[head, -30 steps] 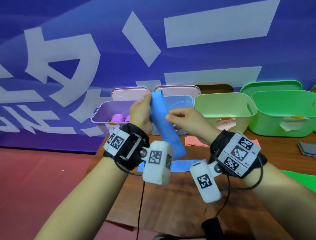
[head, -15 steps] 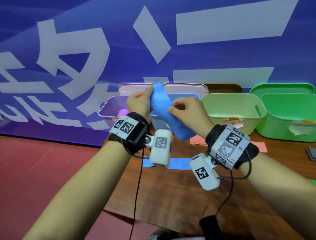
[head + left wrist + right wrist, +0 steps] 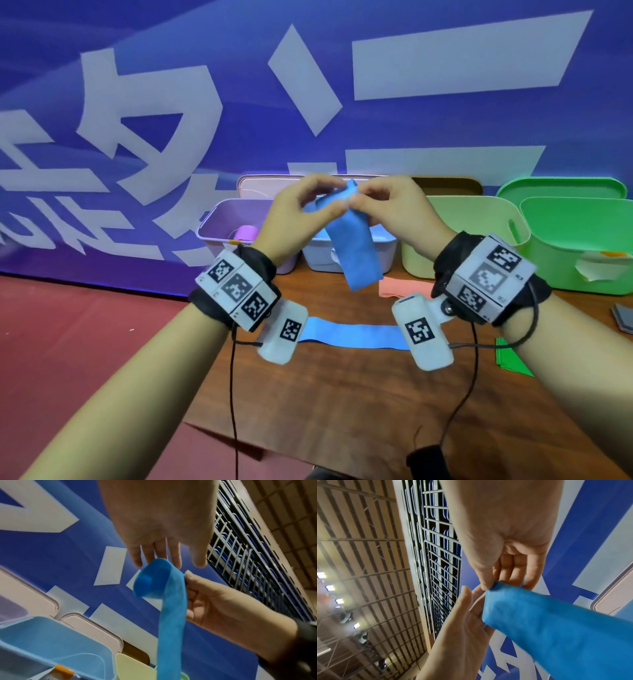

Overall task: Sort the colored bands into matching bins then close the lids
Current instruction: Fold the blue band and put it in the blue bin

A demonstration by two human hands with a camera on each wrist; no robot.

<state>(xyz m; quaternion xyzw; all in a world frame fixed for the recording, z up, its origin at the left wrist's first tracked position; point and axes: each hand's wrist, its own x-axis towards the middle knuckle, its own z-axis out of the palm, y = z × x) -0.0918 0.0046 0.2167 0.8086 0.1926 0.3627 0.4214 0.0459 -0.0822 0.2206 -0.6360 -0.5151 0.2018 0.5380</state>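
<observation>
Wooden table [image 3: 342,404] carries row of open bins along back: purple bin [image 3: 222,222], blue bin [image 3: 383,250], pale green bin [image 3: 472,226], bright green bin [image 3: 582,240]. Second blue band [image 3: 352,336] lies flat on table near wrists. Held blue band [image 3: 356,246] hangs in front of blue bin, top end curled over. Left hand [image 3: 294,219] and right hand [image 3: 400,212] both pinch its top edge, fingertips meeting.
</observation>
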